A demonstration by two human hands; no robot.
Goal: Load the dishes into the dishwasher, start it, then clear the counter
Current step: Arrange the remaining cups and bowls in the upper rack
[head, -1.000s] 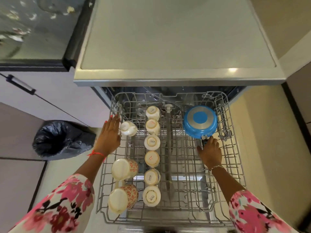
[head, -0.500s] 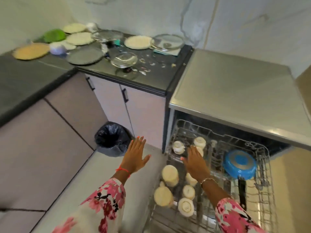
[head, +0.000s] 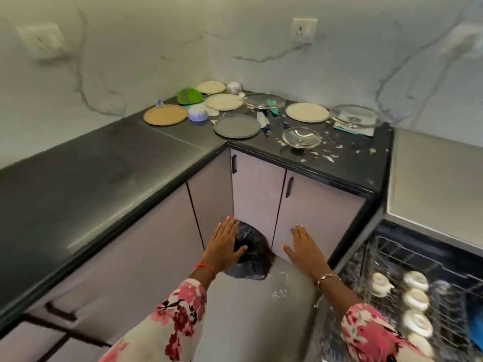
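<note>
My left hand (head: 224, 246) and my right hand (head: 304, 248) are both empty with fingers spread, held out over the floor in front of the corner cabinets. The pulled-out dishwasher rack (head: 392, 259) sits at the lower right with several white cups (head: 415, 299) upside down in it and a sliver of the blue pan (head: 476, 325) at the frame edge. On the black counter (head: 104, 163) in the far corner lie a tan plate (head: 166, 114), a grey plate (head: 237, 126), cream plates (head: 307, 112), glass lids (head: 301, 137), a green bowl (head: 189, 96) and a small purple bowl (head: 198, 112).
A bin lined with a black bag (head: 252, 254) stands on the floor in the corner, partly behind my left hand. Crumbs and scraps (head: 329, 152) litter the counter near the lids. The steel dishwasher top (head: 433, 176) lies at right. Wall sockets (head: 304, 30) sit above.
My view swung left from the rack to the counter corner. My right hand let go of the blue pan's handle and left the rack; both hands now hover open in front of the cabinets.
</note>
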